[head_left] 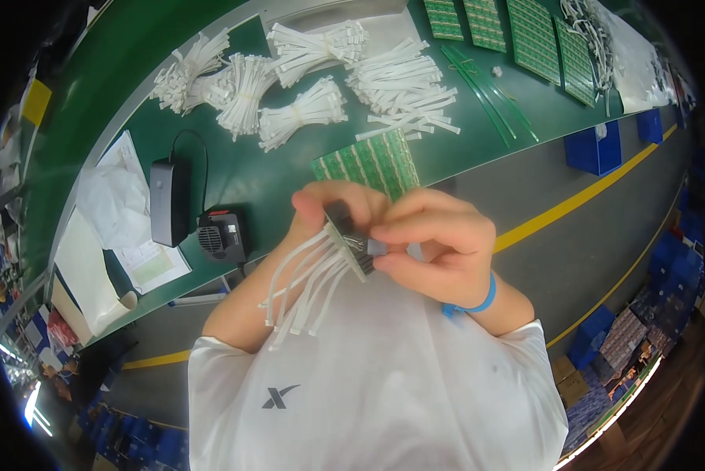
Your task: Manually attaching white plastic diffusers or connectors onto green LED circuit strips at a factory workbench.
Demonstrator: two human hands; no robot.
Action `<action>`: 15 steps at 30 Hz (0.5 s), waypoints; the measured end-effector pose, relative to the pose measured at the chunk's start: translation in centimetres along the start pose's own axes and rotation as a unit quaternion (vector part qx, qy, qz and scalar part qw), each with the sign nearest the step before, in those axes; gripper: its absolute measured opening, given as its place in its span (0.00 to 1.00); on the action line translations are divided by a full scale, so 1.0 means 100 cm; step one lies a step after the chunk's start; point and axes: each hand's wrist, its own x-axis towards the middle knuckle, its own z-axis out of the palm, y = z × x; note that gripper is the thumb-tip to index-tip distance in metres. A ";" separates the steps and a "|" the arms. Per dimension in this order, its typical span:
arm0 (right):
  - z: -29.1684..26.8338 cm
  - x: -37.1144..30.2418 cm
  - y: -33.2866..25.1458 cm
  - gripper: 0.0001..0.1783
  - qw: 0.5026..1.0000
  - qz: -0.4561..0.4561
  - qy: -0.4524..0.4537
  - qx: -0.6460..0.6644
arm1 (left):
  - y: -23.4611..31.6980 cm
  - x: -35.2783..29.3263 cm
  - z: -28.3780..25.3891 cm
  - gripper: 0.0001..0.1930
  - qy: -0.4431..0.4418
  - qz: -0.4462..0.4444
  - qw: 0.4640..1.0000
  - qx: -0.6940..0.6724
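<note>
Head view: left fingers [309, 209] hold a board [345, 253], right fingers [407, 229] a grey piece [377, 248], shirt [415, 377] bearing a logo [278, 397].

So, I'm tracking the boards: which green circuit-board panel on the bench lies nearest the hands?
The green rectangular panel partly hidden behind the left hand and right hand; the other four green panels lie farther away, at upper right.
</note>
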 end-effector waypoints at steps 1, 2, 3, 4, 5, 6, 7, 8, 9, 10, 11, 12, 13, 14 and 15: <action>0.001 0.001 0.000 0.16 1.000 -0.018 0.001 -0.007 | -0.001 0.000 0.000 0.40 -0.013 0.003 1.000 -0.006; 0.002 0.002 0.000 0.16 0.999 -0.036 0.002 -0.014 | -0.002 0.000 0.000 0.40 -0.026 0.006 1.000 -0.012; 0.002 0.002 0.000 0.16 0.999 -0.035 -0.001 -0.015 | 0.000 0.000 0.002 0.40 -0.025 0.008 1.000 -0.012; 0.003 0.002 0.001 0.16 0.999 -0.034 0.008 -0.013 | 0.003 -0.001 0.006 0.41 -0.006 -0.005 1.000 -0.017; 0.003 0.001 0.001 0.16 0.999 -0.033 0.017 -0.012 | 0.004 -0.001 0.008 0.42 0.013 -0.018 1.000 -0.022; 0.004 0.000 0.001 0.16 0.999 -0.033 0.014 -0.012 | 0.004 -0.001 0.008 0.42 0.014 -0.016 1.000 -0.022; 0.004 -0.001 0.001 0.16 0.999 -0.035 0.022 -0.020 | 0.003 -0.001 0.007 0.41 0.016 -0.005 1.000 -0.015; 0.005 -0.001 0.001 0.15 0.998 -0.037 0.030 -0.029 | 0.002 -0.001 0.006 0.41 0.017 0.006 1.000 -0.008; 0.005 -0.002 0.002 0.15 0.999 -0.037 0.028 -0.029 | 0.002 -0.001 0.005 0.41 0.018 0.008 1.000 -0.009; 0.005 -0.003 0.003 0.15 0.998 -0.042 0.031 -0.037 | 0.002 0.000 0.004 0.41 0.014 0.011 1.000 0.000; 0.005 -0.003 0.004 0.15 0.997 -0.047 0.035 -0.044 | 0.001 0.000 0.003 0.40 0.009 0.014 1.000 0.009; 0.006 -0.003 0.005 0.15 0.997 -0.047 0.033 -0.045 | 0.000 0.000 0.004 0.40 0.009 0.015 1.000 0.009; 0.006 -0.003 0.007 0.15 0.995 -0.067 0.043 -0.056 | -0.001 0.001 0.005 0.40 0.008 0.028 1.000 0.006; 0.006 -0.003 0.008 0.16 0.993 -0.087 0.053 -0.067 | -0.001 0.001 0.006 0.40 0.007 0.040 0.999 0.003; 0.006 -0.004 0.008 0.16 0.993 -0.086 0.052 -0.067 | -0.001 0.001 0.007 0.40 0.007 0.041 0.999 0.002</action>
